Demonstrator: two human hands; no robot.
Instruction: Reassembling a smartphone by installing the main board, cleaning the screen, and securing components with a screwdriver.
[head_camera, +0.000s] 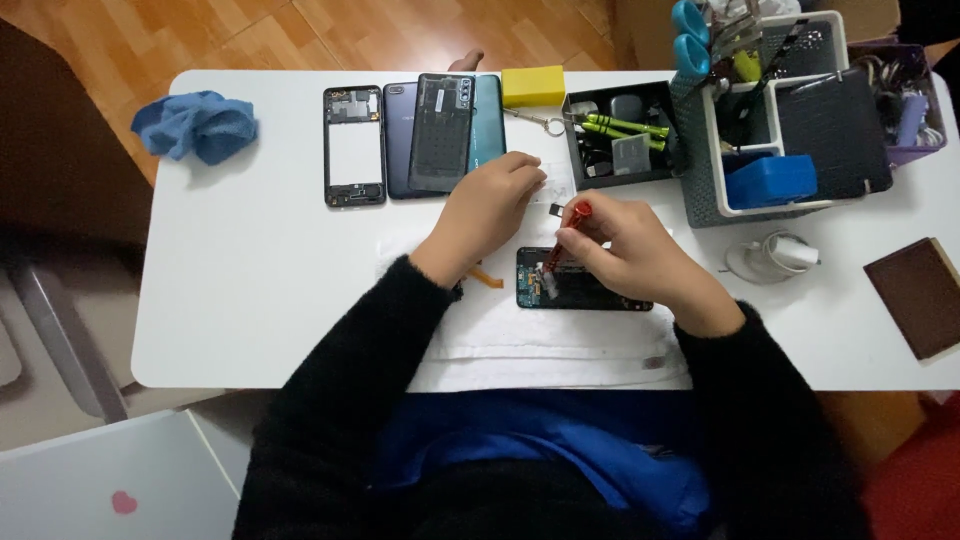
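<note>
Head view, looking down on a white table (250, 270) w/ a white towel (520, 345) spread at the near edge.

R hand (625, 250) is closed around a red screwdriver (566, 232), fingers pinching the handle; the tip points down-left onto an opened phone (575, 285) lying flat on the towel, dark inside w/ teal edge. R hand partly covers the phone's top edge.

L hand (487, 205) sits just left of the screwdriver, fingers curled & pressed together, fingertips down on the table near a small dark part (556, 208). Can't tell if it pinches anything. An orange flex strip (486, 276) pokes out by the L wrist.

Behind the hands, in a row & touching: a black phone frame (354, 146) w/ open middle, a dark blue phone (398, 140), a clear dark back cover (441, 132) lying over it, a teal back panel (489, 120). A yellow block (533, 86) is just right of that row.

Far left, well apart: a crumpled blue cloth (195, 125).

Right side: black tray (620, 135) holding green-handled tools (625, 127) & small parts; grey-and-white organiser basket (775, 120) w/ a blue box (768, 180) & a black flat pack inside; purple bin (915, 100) behind it. Near the basket, a white charger w/ cable (775, 255). Brown flat rectangular case (920, 295) at the right edge. Labels too small to make out.
</note>
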